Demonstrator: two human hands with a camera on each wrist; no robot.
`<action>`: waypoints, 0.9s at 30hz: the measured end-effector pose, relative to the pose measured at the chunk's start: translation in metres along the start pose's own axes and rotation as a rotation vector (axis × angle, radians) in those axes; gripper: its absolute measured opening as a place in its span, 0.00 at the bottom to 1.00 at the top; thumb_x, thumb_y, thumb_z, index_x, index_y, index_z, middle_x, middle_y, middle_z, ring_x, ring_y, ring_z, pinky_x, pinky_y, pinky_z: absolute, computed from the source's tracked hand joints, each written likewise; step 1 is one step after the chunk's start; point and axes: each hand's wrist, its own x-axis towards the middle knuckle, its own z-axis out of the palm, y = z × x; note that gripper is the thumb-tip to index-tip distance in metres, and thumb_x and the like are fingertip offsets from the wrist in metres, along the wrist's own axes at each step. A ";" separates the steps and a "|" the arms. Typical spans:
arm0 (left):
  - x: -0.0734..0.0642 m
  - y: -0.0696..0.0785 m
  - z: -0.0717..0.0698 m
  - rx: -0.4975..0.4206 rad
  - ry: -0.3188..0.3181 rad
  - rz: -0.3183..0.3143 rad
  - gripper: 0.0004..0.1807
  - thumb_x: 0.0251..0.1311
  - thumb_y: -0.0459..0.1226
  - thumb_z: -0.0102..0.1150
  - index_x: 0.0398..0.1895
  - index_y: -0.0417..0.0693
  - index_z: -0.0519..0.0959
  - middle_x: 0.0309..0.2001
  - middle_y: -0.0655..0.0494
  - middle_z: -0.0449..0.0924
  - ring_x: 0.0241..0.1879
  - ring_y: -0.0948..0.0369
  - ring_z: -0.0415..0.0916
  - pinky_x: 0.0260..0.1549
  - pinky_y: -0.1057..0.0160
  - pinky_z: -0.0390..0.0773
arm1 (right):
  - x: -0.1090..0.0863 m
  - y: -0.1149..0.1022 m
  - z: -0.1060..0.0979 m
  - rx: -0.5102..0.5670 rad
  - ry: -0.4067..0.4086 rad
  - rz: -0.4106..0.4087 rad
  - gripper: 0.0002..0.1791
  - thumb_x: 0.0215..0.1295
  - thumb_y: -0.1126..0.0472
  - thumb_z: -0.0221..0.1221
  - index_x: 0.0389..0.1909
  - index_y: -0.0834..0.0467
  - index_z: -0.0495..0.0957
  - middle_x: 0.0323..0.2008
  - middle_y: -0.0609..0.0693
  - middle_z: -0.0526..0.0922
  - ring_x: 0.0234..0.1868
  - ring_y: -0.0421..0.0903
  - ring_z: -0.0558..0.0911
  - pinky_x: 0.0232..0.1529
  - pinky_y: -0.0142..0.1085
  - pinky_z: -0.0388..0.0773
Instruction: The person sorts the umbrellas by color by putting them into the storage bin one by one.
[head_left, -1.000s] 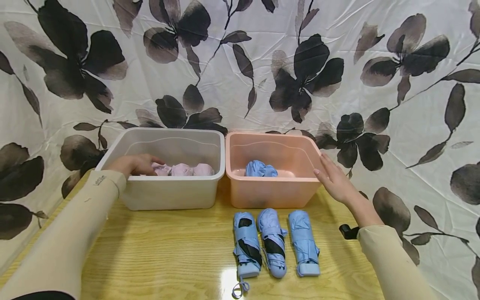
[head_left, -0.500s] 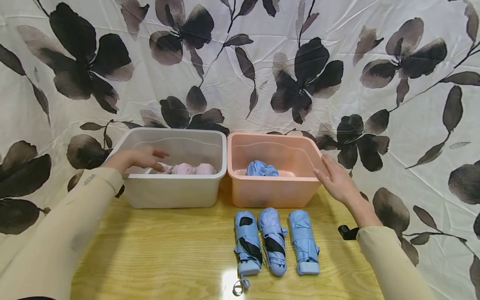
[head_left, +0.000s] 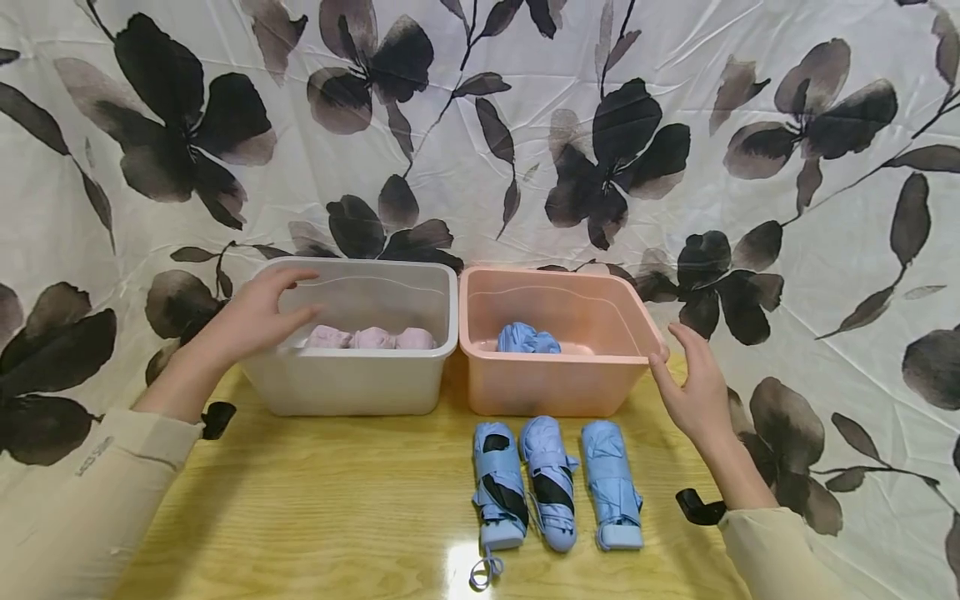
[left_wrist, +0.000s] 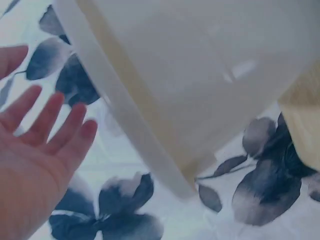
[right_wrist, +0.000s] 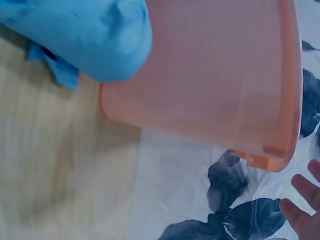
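My left hand (head_left: 251, 317) hovers over the left front corner of a white bin (head_left: 345, 387), fingers spread and holding nothing. Inside that bin lie three pale pink fabric bundles (head_left: 372, 337); their lower parts are hidden by the front wall. Beside the right rim of a peach bin (head_left: 551, 387) is my right hand (head_left: 693, 392), its fingers loose and nothing in them. The peach bin contains a blue folded umbrella (head_left: 527, 339), partly hidden. Three more blue folded umbrellas lie in a row before it: left (head_left: 500, 492), middle (head_left: 552, 492) and right (head_left: 611, 483).
Both bins stand side by side on a yellowish wood-grain table (head_left: 337, 500). Behind them hangs a white cloth (head_left: 495, 50) printed with dark flowers. A thin looped cord (head_left: 486, 571) trails from the left umbrella toward the table's front.
My left hand has come up out of the white bin and drawn back to the left, empty. The right hand has shifted slightly right and down from the peach rim.
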 end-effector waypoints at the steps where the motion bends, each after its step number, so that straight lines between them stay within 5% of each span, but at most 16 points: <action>1: -0.007 0.002 -0.001 0.030 0.039 0.003 0.31 0.73 0.42 0.62 0.73 0.35 0.68 0.72 0.31 0.63 0.69 0.32 0.62 0.63 0.30 0.64 | -0.005 -0.001 0.000 0.007 0.021 -0.004 0.31 0.72 0.58 0.62 0.71 0.67 0.70 0.70 0.66 0.71 0.71 0.66 0.69 0.67 0.67 0.66; 8: -0.045 0.001 -0.001 0.187 0.205 -0.046 0.34 0.72 0.47 0.61 0.72 0.34 0.69 0.72 0.31 0.63 0.70 0.30 0.58 0.62 0.26 0.62 | -0.044 -0.004 0.005 0.045 0.055 0.009 0.30 0.67 0.67 0.65 0.69 0.67 0.71 0.65 0.66 0.73 0.61 0.62 0.74 0.54 0.36 0.69; 11: -0.055 -0.007 0.001 0.249 0.219 -0.059 0.36 0.71 0.49 0.61 0.71 0.32 0.68 0.72 0.29 0.62 0.69 0.28 0.58 0.64 0.25 0.60 | -0.061 -0.003 0.009 0.041 0.008 0.024 0.31 0.67 0.67 0.65 0.69 0.68 0.70 0.65 0.67 0.72 0.58 0.61 0.75 0.51 0.37 0.71; 17: -0.063 -0.031 0.010 0.345 0.165 -0.070 0.43 0.74 0.56 0.53 0.72 0.26 0.64 0.74 0.24 0.58 0.72 0.29 0.55 0.69 0.30 0.55 | -0.086 -0.005 0.016 0.015 -0.216 0.087 0.34 0.73 0.59 0.63 0.73 0.68 0.62 0.66 0.67 0.69 0.56 0.59 0.77 0.48 0.57 0.79; 21: -0.065 -0.045 0.011 0.349 0.104 -0.096 0.48 0.77 0.59 0.46 0.75 0.22 0.58 0.75 0.22 0.54 0.74 0.29 0.51 0.72 0.31 0.51 | -0.093 -0.006 0.023 -0.003 -0.392 0.165 0.39 0.76 0.49 0.60 0.76 0.65 0.58 0.69 0.66 0.66 0.57 0.61 0.77 0.49 0.58 0.81; 27: -0.065 -0.059 0.014 0.329 0.034 -0.142 0.50 0.77 0.61 0.42 0.77 0.22 0.51 0.78 0.24 0.47 0.76 0.29 0.46 0.71 0.29 0.50 | -0.097 -0.004 0.033 -0.038 -0.535 0.240 0.44 0.74 0.40 0.60 0.77 0.64 0.58 0.70 0.67 0.66 0.52 0.57 0.79 0.45 0.52 0.81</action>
